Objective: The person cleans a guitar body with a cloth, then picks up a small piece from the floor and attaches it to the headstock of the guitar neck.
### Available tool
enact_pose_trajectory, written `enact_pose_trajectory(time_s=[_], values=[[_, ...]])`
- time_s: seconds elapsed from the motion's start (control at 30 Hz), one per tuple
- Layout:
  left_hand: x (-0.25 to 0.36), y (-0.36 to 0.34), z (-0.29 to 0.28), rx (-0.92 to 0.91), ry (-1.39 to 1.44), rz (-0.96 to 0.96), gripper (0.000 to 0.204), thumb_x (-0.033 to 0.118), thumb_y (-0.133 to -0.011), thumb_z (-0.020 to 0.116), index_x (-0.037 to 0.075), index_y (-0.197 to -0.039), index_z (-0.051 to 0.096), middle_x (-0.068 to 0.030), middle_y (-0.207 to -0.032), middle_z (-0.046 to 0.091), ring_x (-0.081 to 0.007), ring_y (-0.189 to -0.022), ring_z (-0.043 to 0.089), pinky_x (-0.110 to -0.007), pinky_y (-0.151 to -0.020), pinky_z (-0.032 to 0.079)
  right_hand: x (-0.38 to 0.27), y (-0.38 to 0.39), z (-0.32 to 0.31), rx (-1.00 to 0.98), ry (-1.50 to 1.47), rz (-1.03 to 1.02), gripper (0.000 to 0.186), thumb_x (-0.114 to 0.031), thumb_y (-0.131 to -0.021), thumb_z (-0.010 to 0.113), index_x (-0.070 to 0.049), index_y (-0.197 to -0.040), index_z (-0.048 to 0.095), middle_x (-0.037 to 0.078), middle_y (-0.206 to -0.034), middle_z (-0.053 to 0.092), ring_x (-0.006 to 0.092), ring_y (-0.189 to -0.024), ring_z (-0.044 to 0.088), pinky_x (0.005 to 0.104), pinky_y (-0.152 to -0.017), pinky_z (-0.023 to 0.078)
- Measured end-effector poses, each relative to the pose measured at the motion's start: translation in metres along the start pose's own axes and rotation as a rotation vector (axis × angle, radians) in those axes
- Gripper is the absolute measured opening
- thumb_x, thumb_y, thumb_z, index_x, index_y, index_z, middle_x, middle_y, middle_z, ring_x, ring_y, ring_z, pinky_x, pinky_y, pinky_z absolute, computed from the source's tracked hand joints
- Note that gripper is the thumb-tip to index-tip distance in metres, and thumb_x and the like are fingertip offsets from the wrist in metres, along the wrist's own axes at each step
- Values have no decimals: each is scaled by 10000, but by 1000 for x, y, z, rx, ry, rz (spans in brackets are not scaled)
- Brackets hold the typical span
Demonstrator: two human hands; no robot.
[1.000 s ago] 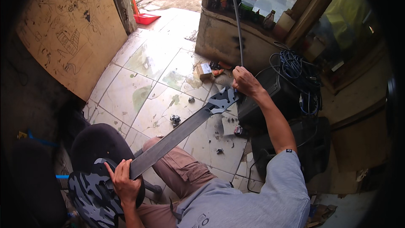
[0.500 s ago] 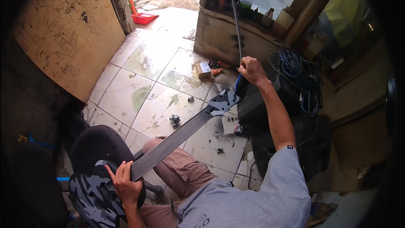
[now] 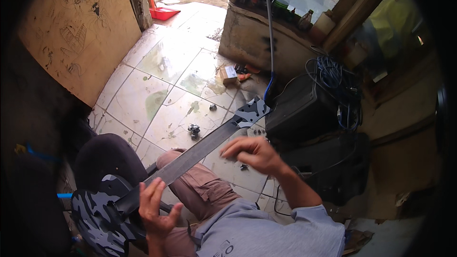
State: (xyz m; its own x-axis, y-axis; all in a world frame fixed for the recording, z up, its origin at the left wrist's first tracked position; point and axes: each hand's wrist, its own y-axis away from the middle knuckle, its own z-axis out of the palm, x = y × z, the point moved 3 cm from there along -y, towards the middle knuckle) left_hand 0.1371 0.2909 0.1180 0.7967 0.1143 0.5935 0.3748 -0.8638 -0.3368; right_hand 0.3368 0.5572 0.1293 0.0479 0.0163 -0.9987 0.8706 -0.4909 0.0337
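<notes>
The left hand [image 3: 154, 204] curls its fingers [image 3: 145, 195] around the guitar neck [image 3: 200, 150] near the camouflage body [image 3: 102, 212]. Beyond them the neck slants to the headstock [image 3: 251, 112]. The right hand [image 3: 254, 152] hovers just beside the neck, fingers loosely spread, holding nothing.

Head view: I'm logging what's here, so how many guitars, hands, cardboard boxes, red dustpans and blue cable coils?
guitar: 1
hands: 2, left hand and right hand
cardboard box: 1
red dustpan: 1
blue cable coil: 1
Total: 6
</notes>
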Motion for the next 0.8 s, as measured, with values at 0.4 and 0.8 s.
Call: enact_pose_trajectory(time_s=[0.4,0.8], values=[[40,7,59,224,156,86,342,28,-767,828,34,-1099,743,-122,-1143,730,-292,-980,722,-391,-838,587,57,38,111,-7,-660,497,262,-134,-1034,667,7,-1254,663,50,-1109,708,76,-990,657,243,-890,547],[23,8,67,227,213,-7,227,-19,-773,779,52,-976,704,-111,-973,736,-288,-817,700,-382,-705,549,64,40,108,-124,-606,472,356,-173,-1055,635,7,-1358,582,87,-1266,673,131,-1117,659,283,-999,529]])
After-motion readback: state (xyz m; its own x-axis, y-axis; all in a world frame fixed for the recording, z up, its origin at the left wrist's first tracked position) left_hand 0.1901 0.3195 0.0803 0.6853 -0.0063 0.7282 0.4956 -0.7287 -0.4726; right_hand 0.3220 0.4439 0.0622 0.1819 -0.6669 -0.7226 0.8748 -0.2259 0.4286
